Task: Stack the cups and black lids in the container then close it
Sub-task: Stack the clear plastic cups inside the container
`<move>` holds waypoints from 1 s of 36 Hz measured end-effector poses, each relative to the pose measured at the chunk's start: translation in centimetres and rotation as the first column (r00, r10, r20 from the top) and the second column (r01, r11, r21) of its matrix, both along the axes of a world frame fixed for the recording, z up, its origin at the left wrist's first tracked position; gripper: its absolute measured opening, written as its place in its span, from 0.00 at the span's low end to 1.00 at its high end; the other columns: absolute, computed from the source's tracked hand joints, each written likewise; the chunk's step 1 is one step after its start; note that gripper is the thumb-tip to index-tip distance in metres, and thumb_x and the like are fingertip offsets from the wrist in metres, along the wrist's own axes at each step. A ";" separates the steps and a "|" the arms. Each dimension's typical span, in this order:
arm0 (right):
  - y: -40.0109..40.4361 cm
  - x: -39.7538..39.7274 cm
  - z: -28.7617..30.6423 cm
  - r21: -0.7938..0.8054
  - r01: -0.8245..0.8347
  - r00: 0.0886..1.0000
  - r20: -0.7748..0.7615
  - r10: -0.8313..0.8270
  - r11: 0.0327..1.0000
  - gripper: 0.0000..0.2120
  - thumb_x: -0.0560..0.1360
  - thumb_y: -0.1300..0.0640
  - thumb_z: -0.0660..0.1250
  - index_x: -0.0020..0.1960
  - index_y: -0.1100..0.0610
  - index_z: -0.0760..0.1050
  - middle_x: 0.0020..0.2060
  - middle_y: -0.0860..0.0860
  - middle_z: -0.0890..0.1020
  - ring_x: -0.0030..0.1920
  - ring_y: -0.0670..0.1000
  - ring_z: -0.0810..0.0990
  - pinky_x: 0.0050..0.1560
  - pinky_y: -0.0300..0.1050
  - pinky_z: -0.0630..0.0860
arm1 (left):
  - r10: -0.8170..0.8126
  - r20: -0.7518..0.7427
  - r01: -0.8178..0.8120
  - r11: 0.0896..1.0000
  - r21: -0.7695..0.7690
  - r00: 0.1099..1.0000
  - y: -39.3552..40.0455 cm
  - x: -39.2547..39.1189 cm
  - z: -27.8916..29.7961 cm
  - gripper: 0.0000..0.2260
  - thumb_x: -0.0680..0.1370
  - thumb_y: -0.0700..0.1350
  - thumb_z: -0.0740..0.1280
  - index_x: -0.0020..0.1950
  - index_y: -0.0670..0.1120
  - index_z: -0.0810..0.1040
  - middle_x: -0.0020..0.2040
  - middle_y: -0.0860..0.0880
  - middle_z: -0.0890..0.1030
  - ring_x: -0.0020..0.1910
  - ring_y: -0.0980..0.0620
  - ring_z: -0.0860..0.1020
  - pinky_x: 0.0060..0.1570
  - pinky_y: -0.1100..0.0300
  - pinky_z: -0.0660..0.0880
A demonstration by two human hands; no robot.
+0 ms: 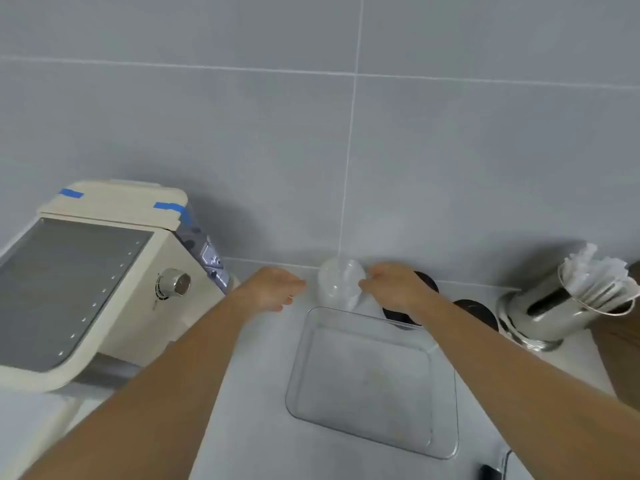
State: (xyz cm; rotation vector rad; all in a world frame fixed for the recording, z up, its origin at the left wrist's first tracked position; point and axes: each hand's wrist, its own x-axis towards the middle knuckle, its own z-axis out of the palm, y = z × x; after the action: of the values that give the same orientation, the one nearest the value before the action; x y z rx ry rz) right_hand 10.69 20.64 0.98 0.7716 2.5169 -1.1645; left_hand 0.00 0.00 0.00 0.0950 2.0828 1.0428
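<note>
Against the grey tiled wall, beyond the clear container [372, 379] on the tabletop [249, 393], my right hand [394, 289] is gripping the cups [337, 284], seemingly light, thin and slippery, by their sides, while the left hand [273, 287] is hovering open-fingered.

left hand [273, 289] – bare | right hand [398, 289] – bare | forearms unsleeved

We are seeing the container [372, 382] lying in the lower centre of the frame on the countertop [249, 427]. Just behind it, against the wall [311, 116], the cups [337, 285] are standing. The right hand [398, 289] is touching the cups from the right, and the left hand [273, 287] is hovering just left of them. The lids [474, 311] are lying right of the cups, partly behind the right hand. The machine [93, 282] is sitting at left, and the straw holder [554, 306] at far right.
</note>
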 end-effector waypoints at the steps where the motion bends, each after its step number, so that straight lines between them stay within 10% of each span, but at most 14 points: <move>1: -0.1 -0.2 -0.5 -0.035 0.020 1.000 0.000 -0.020 0.999 0.07 0.74 0.53 0.64 0.39 0.54 0.75 0.35 0.48 0.75 0.35 0.47 0.72 0.33 0.40 0.66 | 0.023 0.014 -0.023 1.000 0.014 1.000 0.2 -0.1 -0.4 0.04 0.74 0.46 0.70 0.45 0.46 0.80 0.40 0.48 0.78 0.36 0.53 0.78 0.43 0.59 0.73; 10: -0.4 -1.5 -2.9 -0.128 0.175 0.984 0.008 -0.176 0.976 0.15 0.75 0.57 0.61 0.60 0.58 0.76 0.53 0.53 0.79 0.52 0.55 0.77 0.46 0.44 0.71 | 0.205 0.116 -0.218 0.970 0.106 0.972 1.7 -0.4 -2.9 0.06 0.76 0.50 0.71 0.43 0.49 0.78 0.45 0.47 0.81 0.45 0.49 0.80 0.52 0.55 0.78; 23: -0.9 -3.5 -4.9 -0.159 0.237 0.971 0.066 -0.229 0.959 0.14 0.72 0.57 0.63 0.55 0.57 0.78 0.48 0.54 0.82 0.48 0.55 0.79 0.44 0.46 0.75 | 0.205 0.147 -0.222 0.969 0.112 0.968 4.5 -0.2 -4.3 0.10 0.77 0.49 0.69 0.57 0.47 0.79 0.58 0.46 0.81 0.59 0.47 0.79 0.50 0.59 0.73; 36: -0.9 -5.3 -6.4 -0.353 0.356 0.933 0.179 -0.311 0.865 0.14 0.71 0.60 0.64 0.56 0.60 0.78 0.51 0.57 0.82 0.51 0.57 0.80 0.56 0.52 0.78 | 0.304 0.244 -0.345 0.928 0.144 0.921 4.9 0.1 -5.7 0.13 0.72 0.41 0.68 0.55 0.41 0.82 0.48 0.38 0.83 0.43 0.42 0.80 0.59 0.47 0.77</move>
State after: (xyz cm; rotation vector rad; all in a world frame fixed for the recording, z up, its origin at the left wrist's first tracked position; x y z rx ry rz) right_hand 5.35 19.74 -5.42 1.1553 2.0139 -1.6053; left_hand 0.08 4.88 -5.69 -0.2743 1.8350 1.3808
